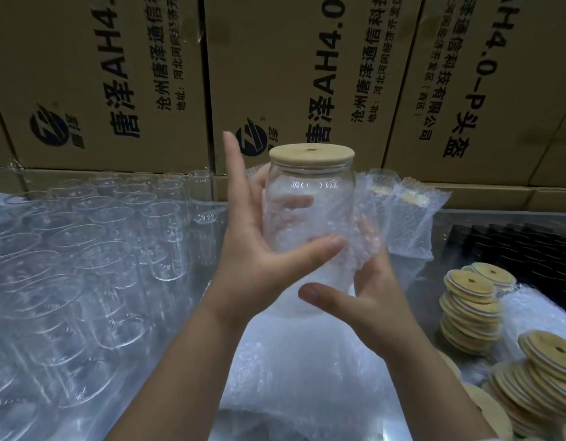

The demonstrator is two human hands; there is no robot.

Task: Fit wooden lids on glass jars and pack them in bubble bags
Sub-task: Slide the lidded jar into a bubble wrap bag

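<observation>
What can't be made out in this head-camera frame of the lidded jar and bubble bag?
Head view, all items.
Base of the jar: covered by the thumb of the left hand and the bubble bag; its depth in the bag is unclear.
Fingers of the right hand: veiled by the bag; grip unclear.
Lid stacks: cut off by the bottom-right edge.
Black object: cut by the right edge; unidentifiable.
</observation>
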